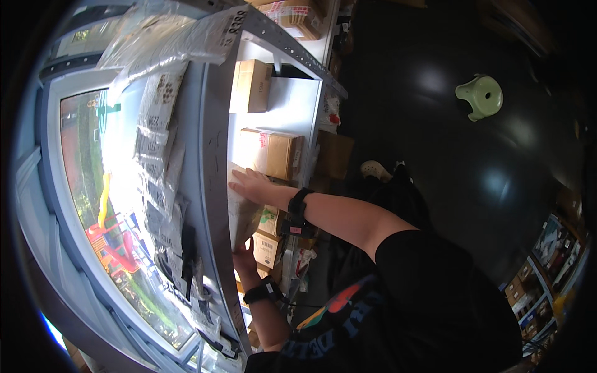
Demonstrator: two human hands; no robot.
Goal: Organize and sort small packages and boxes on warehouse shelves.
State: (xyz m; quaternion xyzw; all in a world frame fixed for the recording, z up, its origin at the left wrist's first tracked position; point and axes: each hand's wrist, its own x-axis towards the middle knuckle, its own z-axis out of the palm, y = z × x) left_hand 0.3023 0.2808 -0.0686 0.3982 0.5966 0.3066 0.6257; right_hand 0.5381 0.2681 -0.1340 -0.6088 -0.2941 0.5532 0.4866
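A greyish plastic-wrapped package [243, 217] is between my two hands at the edge of the shelf rack, partly hidden by the blue-grey post. My right hand [252, 185] reaches across from the right and lies on the package's upper end, fingers stretched out and a little apart. Below it, my left hand [245, 258] is at the package's lower end with its thumb up against it; the post hides most of its fingers. Just above my right hand sits a brown cardboard box [273, 152] with red-printed tape. Black bands circle both wrists.
More boxes stand on the rack, including a small brown carton [252, 87] higher up and a labelled carton [267, 248] beside my left hand. Grey plastic mailers [155, 143] are stacked left of the post [214, 155], before a window. A green stool [480, 97] stands on the dark floor.
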